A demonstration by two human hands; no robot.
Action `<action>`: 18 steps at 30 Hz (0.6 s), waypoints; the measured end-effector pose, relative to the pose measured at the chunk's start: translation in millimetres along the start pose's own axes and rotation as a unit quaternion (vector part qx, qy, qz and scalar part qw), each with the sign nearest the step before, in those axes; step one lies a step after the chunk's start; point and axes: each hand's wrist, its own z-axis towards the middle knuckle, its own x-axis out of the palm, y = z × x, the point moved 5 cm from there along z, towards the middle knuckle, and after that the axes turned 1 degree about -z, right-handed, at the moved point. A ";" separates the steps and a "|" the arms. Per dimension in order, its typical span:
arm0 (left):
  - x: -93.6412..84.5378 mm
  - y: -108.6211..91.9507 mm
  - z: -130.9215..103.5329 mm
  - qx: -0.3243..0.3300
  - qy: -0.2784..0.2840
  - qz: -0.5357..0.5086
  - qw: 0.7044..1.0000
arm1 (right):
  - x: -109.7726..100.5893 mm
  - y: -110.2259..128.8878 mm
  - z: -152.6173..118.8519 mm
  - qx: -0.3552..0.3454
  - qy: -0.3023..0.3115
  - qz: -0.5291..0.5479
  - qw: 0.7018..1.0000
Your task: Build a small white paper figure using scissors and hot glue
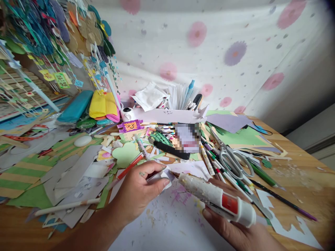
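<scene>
My left hand [141,188] pinches a small folded piece of white paper [167,177] between thumb and fingers. My right hand [230,223] is wrapped round a white hot glue gun [209,195] with a red label, its body smeared with dried glue. The gun's nozzle points left and sits right at the paper's edge; whether it touches cannot be made out. Both hands are above a large white sheet [157,226] marked with pink and yellow stains. Part of my right hand is hidden behind the gun.
Scissors [231,157], a black utility knife [171,150], a red marker [131,166] and several pens crowd the middle. Paper scraps [70,184] cover the left. Behind stands a white box [162,116] of supplies. Paper ornaments [86,31] hang at the upper left.
</scene>
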 end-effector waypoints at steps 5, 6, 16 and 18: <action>0.5 0.0 1.3 0.000 -0.006 -0.011 1.000 | -1.2 0.7 -0.7 -0.007 0.011 -0.013 1.000; 0.2 0.1 1.4 -0.003 -0.008 -0.010 1.000 | -1.1 0.8 -0.5 -0.009 0.015 -0.015 1.000; -1.9 2.2 0.3 -0.009 -0.020 -0.010 1.000 | -3.8 1.5 -0.3 -0.014 0.021 -0.033 0.999; -2.0 2.9 0.6 -0.009 -0.023 -0.012 1.000 | -4.6 1.8 -2.2 -0.011 0.025 -0.033 0.999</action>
